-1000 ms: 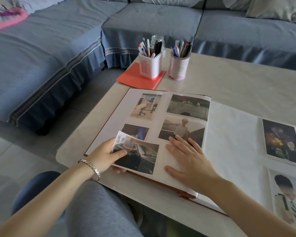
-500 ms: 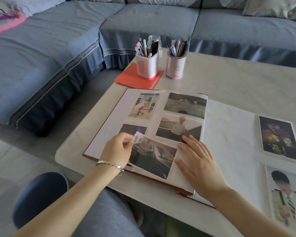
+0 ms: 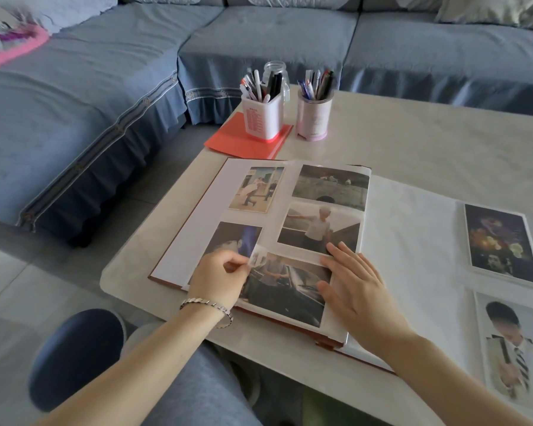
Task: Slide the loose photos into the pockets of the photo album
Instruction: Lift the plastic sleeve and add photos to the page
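The photo album (image 3: 194, 222) lies open on the pale table, its left page holding several photos. My left hand (image 3: 219, 276) pinches the upper left corner of a dark car photo (image 3: 290, 287) that lies at the page's lower right area. My right hand (image 3: 354, 290) lies flat with straight fingers on the page at the photo's right edge, thumb touching the photo. Whether the photo sits under the pocket film I cannot tell. Two loose photos lie to the right: a dark one (image 3: 502, 244) and a portrait (image 3: 514, 348).
Two pen cups (image 3: 263, 118) (image 3: 314, 118) stand on the table's far side, one on a red folder (image 3: 234, 142), with a glass jar (image 3: 274, 69) behind. A blue sofa (image 3: 105, 72) wraps around the table. My knees are under the near edge.
My left hand moved right and up the page, sliding the car photo rightward toward my right hand, which shifted slightly right. The photo's curled corner now lies flatter.
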Motion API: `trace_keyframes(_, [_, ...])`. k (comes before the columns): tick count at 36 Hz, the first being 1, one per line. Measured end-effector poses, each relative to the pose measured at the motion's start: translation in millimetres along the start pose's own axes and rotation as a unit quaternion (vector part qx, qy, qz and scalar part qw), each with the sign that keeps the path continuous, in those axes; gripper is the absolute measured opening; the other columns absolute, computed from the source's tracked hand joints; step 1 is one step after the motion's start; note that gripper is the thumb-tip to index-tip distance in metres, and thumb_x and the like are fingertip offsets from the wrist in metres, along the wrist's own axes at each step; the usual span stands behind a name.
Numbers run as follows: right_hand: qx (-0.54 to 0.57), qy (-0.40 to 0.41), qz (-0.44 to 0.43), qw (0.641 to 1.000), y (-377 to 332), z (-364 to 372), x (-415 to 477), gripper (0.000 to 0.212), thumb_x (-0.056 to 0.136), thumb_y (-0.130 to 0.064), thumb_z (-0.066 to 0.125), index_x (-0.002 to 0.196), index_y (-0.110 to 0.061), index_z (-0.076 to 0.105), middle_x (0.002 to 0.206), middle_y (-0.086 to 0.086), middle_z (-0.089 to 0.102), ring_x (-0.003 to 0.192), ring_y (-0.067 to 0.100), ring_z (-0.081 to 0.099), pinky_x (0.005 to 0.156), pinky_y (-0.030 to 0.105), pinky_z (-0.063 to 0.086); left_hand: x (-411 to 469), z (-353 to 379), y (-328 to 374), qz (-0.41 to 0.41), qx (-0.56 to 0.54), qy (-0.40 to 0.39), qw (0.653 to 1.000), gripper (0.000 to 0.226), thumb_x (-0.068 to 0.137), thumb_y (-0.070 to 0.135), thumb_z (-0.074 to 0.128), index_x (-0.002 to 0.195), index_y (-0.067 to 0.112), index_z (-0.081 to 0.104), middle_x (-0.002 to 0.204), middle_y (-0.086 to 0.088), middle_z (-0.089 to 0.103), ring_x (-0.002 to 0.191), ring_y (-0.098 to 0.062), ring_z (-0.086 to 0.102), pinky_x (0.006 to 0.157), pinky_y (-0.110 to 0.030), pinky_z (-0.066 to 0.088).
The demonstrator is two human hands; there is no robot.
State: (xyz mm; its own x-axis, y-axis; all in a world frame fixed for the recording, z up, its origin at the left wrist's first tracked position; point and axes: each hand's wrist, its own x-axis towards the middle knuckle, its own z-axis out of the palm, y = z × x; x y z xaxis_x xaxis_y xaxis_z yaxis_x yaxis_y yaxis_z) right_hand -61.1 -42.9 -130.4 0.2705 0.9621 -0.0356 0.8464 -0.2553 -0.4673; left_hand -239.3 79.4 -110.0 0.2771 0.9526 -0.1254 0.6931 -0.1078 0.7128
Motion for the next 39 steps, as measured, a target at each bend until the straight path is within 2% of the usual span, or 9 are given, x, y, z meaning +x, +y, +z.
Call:
trace_keyframes(7, [-0.012, -0.012, 0.003, 1.000, 2, 0, 0, 0.107, 0.061, -0.084, -0.020, 0.144, -0.036, 0.026, 0.137, -0.032, -0.005, 0.121, -0.018, -0.023, 0.102, 0.009, -0.019, 2, -4, 7, -0.022, -0.029, -0.042, 0.998, 0.011, 0.086, 0.009, 0.064, 0.091, 0.004, 0.073, 0.077, -0.005, 0.066, 0.072, -0.016, 0.059, 0.074, -0.026, 0.051])
trace_keyframes(10, [-0.012, -0.019, 0.002, 1.000, -2, -3, 0, 0.089, 0.073, -0.078, -0.009, 0.145, -0.037, 0.023, 0.138, -0.032, -0.006, 0.124, -0.014, -0.020, 0.102, 0.011, -0.019, 3, -5, 8, -0.061, -0.051, -0.054, 0.995, 0.012, 0.086, 0.009, 0.064, 0.093, 0.003, 0.071, 0.076, -0.006, 0.065, 0.075, -0.020, 0.060, 0.083, -0.037, 0.053])
trace_keyframes(14, [-0.002, -0.037, -0.003, 0.999, -2, -9, -2, 0.073, 0.082, -0.067, 0.003, 0.145, -0.036, 0.022, 0.142, -0.030, -0.003, 0.127, -0.013, -0.018, 0.101, 0.010, -0.019, 2, -5, 9, -0.071, -0.048, -0.070, 0.994, 0.013, 0.084, 0.010, 0.066, 0.096, 0.006, 0.072, 0.079, -0.002, 0.065, 0.073, -0.014, 0.060, 0.077, -0.030, 0.053])
trace_keyframes(17, [0.016, -0.029, -0.008, 0.999, 2, -6, -3, 0.094, 0.069, -0.080, -0.010, 0.145, -0.036, 0.024, 0.140, -0.031, -0.003, 0.129, -0.013, -0.016, 0.104, 0.010, -0.016, 1, -5, 10, -0.100, -0.088, -0.085, 0.987, 0.013, 0.082, 0.007, 0.069, 0.095, 0.005, 0.072, 0.075, -0.002, 0.066, 0.072, -0.016, 0.063, 0.069, -0.025, 0.056])
trace_keyframes(20, [0.021, -0.031, -0.007, 0.999, 5, -4, -3, 0.104, 0.062, -0.084, -0.017, 0.145, -0.037, 0.025, 0.141, -0.031, -0.002, 0.131, -0.012, -0.014, 0.107, 0.012, -0.014, -1, -2, 13, -0.070, -0.049, -0.071, 0.994, 0.007, 0.084, 0.013, 0.066, 0.083, 0.010, 0.072, 0.072, -0.001, 0.063, 0.073, -0.017, 0.060, 0.076, -0.028, 0.051])
trace_keyframes(23, [0.019, -0.028, -0.014, 0.999, 3, -7, -3, 0.092, 0.071, -0.080, -0.010, 0.145, -0.037, 0.025, 0.140, -0.031, -0.002, 0.132, -0.011, -0.013, 0.105, 0.011, -0.016, -4, -2, 16, -0.056, -0.052, -0.048, 0.996, 0.029, 0.085, 0.021, 0.065, 0.064, 0.000, 0.065, 0.053, -0.002, 0.049, 0.057, -0.017, 0.047, 0.063, -0.025, 0.040])
trace_keyframes(26, [0.013, -0.045, -0.010, 0.999, 1, -10, -3, 0.071, 0.085, -0.070, 0.006, 0.145, -0.036, 0.023, 0.140, -0.030, -0.003, 0.132, -0.011, -0.015, 0.104, 0.011, -0.018, -7, -4, 20, -0.022, -0.035, -0.055, 0.998, 0.012, 0.074, 0.024, 0.076, 0.076, 0.014, 0.070, 0.068, 0.008, 0.062, 0.069, -0.004, 0.056, 0.063, -0.013, 0.041])
trace_keyframes(29, [0.012, -0.047, -0.017, 0.999, -1, -13, -3, 0.076, 0.082, -0.073, 0.001, 0.145, -0.036, 0.022, 0.148, -0.026, 0.003, 0.127, -0.013, -0.018, 0.105, 0.013, -0.017, -6, -7, 19, -0.040, -0.016, -0.056, 0.998, 0.019, 0.067, 0.022, 0.082, 0.077, 0.021, 0.066, 0.073, 0.009, 0.063, 0.073, -0.007, 0.059, 0.066, -0.019, 0.046])
trace_keyframes(39, [0.041, -0.091, 0.001, 0.995, -9, -30, -3, 0.053, 0.093, -0.050, 0.034, 0.144, -0.037, 0.025, 0.154, -0.019, 0.012, 0.143, 0.005, 0.002, 0.113, 0.021, 0.002, -1, -15, 27, -0.054, 0.002, -0.065, 0.996, 0.018, 0.068, 0.021, 0.082, 0.071, 0.024, 0.065, 0.076, 0.003, 0.067, 0.078, -0.015, 0.064, 0.078, -0.028, 0.051])
